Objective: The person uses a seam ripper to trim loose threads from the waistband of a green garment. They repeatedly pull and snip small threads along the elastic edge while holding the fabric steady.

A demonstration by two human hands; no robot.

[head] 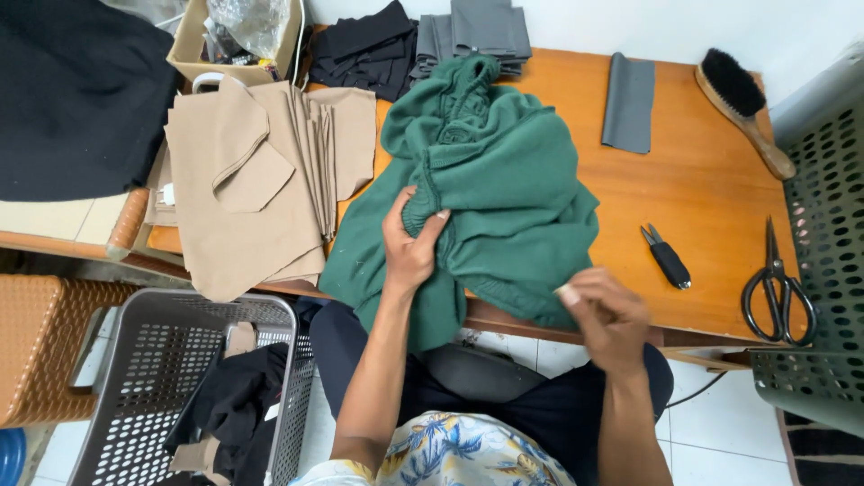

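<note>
Lying crumpled across the middle of the orange wooden counter [702, 193], the green knitted garment [504, 180], long axis running from the far edge toward the person, ribbed neck end pointing away and lower edge hanging over the near edge. Gripping a bunched fold near the garment's middle, the left hand [411, 247], fingers curled shut around the knit, forearm reaching straight up from the lap. Hovering at the garment's near right edge, the right hand [607, 315], fingers pinched together, blurred; impossible to tell whether anything is caught between them. Resting just left of the garment, a stack of tan fabric pieces [261, 180]. Lying to the right on the counter, apart from the garment, small black thread snips [667, 257], large black scissors [777, 288], a grey fabric strip [628, 101] and a wooden brush [743, 106]. Standing on the floor at lower left, a grey plastic basket [180, 315] holding dark cloth.
</note>
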